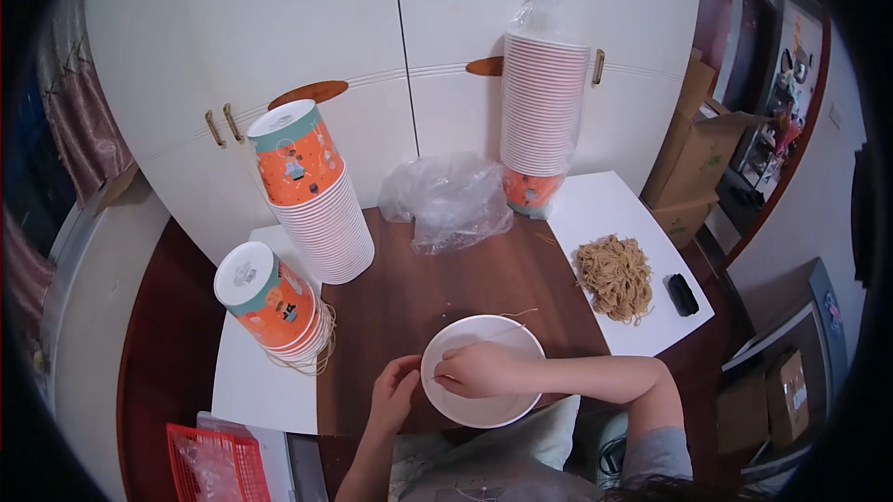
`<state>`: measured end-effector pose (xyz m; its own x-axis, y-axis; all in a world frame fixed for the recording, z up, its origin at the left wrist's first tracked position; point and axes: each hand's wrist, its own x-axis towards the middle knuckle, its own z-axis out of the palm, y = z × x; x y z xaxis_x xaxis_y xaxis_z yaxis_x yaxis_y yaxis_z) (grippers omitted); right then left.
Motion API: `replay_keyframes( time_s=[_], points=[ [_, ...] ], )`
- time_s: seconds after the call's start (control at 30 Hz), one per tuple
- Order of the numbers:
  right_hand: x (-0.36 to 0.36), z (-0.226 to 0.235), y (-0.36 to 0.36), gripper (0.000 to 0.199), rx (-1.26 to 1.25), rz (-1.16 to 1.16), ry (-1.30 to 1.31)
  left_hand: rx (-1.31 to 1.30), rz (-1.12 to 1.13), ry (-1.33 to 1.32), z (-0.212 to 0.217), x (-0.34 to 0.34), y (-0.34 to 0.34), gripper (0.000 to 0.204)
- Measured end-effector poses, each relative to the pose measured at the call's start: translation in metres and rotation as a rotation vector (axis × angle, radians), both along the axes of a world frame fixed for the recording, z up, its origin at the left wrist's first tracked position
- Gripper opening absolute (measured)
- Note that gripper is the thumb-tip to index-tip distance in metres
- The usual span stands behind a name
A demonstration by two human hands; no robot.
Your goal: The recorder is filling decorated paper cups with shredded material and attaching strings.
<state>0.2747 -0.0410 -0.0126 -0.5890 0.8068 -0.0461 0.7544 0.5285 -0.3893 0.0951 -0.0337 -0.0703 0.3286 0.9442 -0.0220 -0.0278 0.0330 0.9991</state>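
One table w/ 3 cup stacks at approx 9, 10 & 1 o'clock. White tub nr 6; string pile at 3. R hand in tub, fingers bunched, can't tell if gripping anything; L hand part-open by tub's 9 o'clock rim.

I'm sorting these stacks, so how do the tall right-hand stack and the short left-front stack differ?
The tall stack rises far higher than the short stack. The tall stack stands open ends up; the short stack is upside down, bases up. The tall stack is in a clear bag; the short stack has tan strings around its rims. Both are nested, with orange sides.
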Motion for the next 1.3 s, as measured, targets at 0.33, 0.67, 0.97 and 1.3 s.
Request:
replay_keyframes(
  time_s=[0.33,0.67,0.97,1.3],
  points=[
    [-0.005,0.005,0.0,0.02,-0.031,-0.015,0.079,0.015,0.034,-0.124,-0.005,-0.003,-0.011,0.021],
    [-0.007,0.0,0.002,0.019,0.013,-0.015,0.135,0.053,0.064,-0.002,-0.006,-0.005,-0.015,0.018],
    [-0.009,-0.006,0.004,0.019,0.025,0.014,0.12,0.476,0.109,0.33,-0.002,-0.007,-0.015,0.012],
    [-0.001,0.004,0.003,0.023,0.024,0.004,0.019,-0.059,0.077,-0.157,-0.006,-0.026,-0.003,0.007]
  ],
)
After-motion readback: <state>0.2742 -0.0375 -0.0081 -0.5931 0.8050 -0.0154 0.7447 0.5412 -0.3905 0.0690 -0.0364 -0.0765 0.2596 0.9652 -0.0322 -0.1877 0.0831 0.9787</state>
